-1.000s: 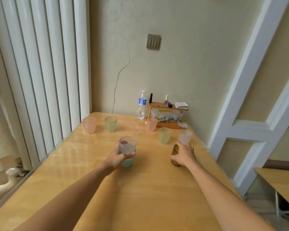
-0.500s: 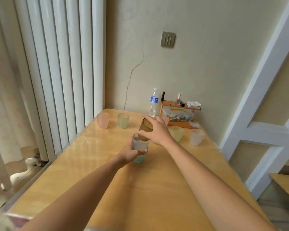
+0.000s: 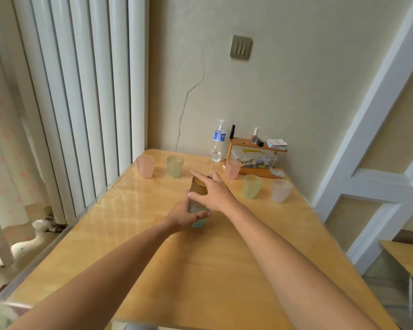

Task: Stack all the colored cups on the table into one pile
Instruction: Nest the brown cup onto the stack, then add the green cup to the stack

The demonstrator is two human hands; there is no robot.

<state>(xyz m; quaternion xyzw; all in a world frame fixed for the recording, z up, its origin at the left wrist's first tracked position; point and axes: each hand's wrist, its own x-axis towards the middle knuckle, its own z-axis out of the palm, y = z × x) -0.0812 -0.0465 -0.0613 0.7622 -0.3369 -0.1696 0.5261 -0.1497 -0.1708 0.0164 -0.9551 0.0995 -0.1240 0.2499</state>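
Observation:
A small stack stands at the table's middle: a brown cup (image 3: 198, 186) sits in a grey cup that rests in a teal cup (image 3: 199, 222). My left hand (image 3: 186, 216) wraps the lower part of the stack. My right hand (image 3: 215, 192) holds the brown cup from the right, index finger stretched over its rim. Loose cups stand farther back: a pink cup (image 3: 145, 166) and a green cup (image 3: 175, 166) at the left, another pink cup (image 3: 232, 169), a second green cup (image 3: 252, 186) and a frosted white cup (image 3: 281, 190) at the right.
The wooden table (image 3: 200, 270) meets the wall at its far edge. A water bottle (image 3: 218, 145) and a small wooden shelf (image 3: 255, 153) with a clear box stand at the back. White vertical slats line the left side; another table corner (image 3: 408, 256) lies at the right.
My right hand carried the brown cup from the table's right side to the stack held by my left hand and lowered it into the grey cup. The view shifted a little.

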